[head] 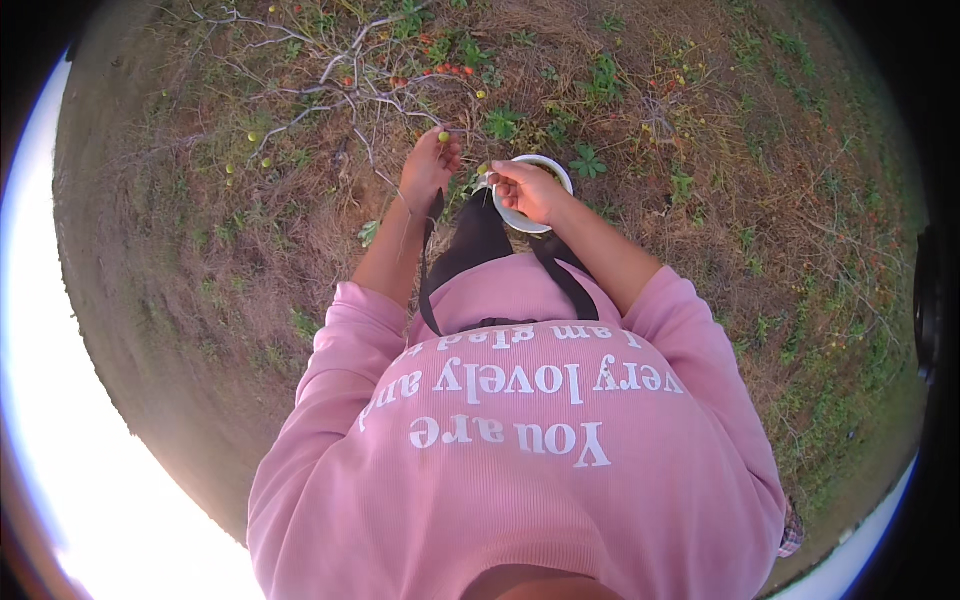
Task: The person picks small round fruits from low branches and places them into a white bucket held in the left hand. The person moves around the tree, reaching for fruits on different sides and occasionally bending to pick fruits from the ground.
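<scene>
My left hand (430,168) is raised at a thin bare branch of a plant, its fingers curled around a small round yellow-green fruit (443,137). Over the left part of a white bucket (560,171) is my right hand (526,190), a small yellowish-green fruit (483,169) at its thumb and fingertips. The bucket stands on the ground by my legs, and greenish contents show inside its rim, partly hidden by the right hand. Pale leafless branches (356,56) spread beyond the left hand, with red fruits (450,69) lying around them.
Dry grass and low green weeds (604,79) cover the ground. More yellow-green fruits (253,137) are at the left branches. Further red and yellow fruits (670,84) lie at the upper right. Black straps (566,283) hang from my waist.
</scene>
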A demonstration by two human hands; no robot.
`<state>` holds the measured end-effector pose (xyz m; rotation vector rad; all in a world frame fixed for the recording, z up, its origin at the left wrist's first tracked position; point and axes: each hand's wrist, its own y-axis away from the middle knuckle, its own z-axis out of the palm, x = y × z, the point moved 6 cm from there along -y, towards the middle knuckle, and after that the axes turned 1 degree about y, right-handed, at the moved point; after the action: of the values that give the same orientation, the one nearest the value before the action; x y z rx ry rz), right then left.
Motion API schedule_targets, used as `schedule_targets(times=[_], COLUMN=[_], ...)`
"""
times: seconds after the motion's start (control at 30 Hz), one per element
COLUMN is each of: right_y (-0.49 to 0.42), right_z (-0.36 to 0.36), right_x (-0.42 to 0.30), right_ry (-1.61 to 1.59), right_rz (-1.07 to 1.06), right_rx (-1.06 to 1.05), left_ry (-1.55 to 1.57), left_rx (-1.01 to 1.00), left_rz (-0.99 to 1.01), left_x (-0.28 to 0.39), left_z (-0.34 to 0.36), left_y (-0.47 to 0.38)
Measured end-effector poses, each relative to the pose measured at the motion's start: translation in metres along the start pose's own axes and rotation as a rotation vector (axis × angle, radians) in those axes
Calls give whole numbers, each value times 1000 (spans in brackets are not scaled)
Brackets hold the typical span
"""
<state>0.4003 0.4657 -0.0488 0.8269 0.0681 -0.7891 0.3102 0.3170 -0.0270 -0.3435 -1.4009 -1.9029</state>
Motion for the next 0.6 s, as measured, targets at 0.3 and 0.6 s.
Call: schedule_targets(times=[0.3,0.6], right_y=[-7,29], right_z=[13,46], right_x=[9,-9], right_ry=[110,204], right_rz=[113,117], right_rx=[-48,-63], left_ry=[95,81], left_rx=[-53,-115], left_rz=[-8,21], left_x=[-5,4], left_z=[-10,-10], left_y=[-1,-11])
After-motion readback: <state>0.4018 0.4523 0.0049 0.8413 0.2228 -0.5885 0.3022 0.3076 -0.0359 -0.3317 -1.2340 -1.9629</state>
